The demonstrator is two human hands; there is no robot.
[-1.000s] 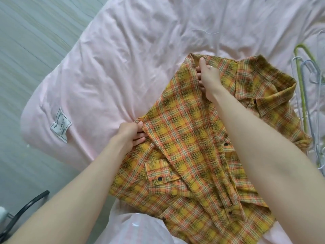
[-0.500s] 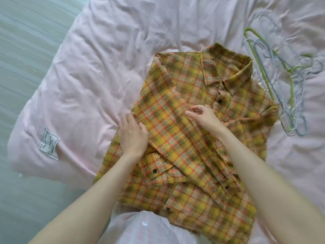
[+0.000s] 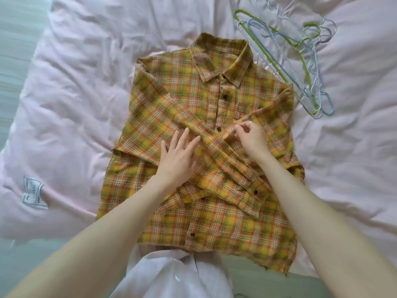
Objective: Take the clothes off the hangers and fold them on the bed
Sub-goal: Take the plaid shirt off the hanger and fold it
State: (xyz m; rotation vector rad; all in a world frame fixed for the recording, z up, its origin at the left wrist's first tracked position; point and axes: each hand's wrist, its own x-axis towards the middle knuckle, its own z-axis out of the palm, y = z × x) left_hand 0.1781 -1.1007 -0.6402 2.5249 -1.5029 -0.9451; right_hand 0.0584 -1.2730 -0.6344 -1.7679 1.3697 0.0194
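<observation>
- Left hand (image 3: 179, 158): fingers straight, apart, flat on the plaid shirt (image 3: 193, 100) at centre.
- Right hand (image 3: 251, 137): at 3 o'clock of the left hand, fingertips pinching the shirt's folded sleeve.
- Shirt: front up on the pink duvet (image 3: 75, 93).
- Hangers (image 3: 300, 65): at 1 o'clock, beside the collar.

yellow-orange plaid shirt (image 3: 189, 100), pink duvet (image 3: 75, 82)

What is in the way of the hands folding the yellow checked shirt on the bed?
Nothing visible. The left hand lies flat on the shirt, the right hand pinches a sleeve, and the hangers lie beside it on the bed.
</observation>
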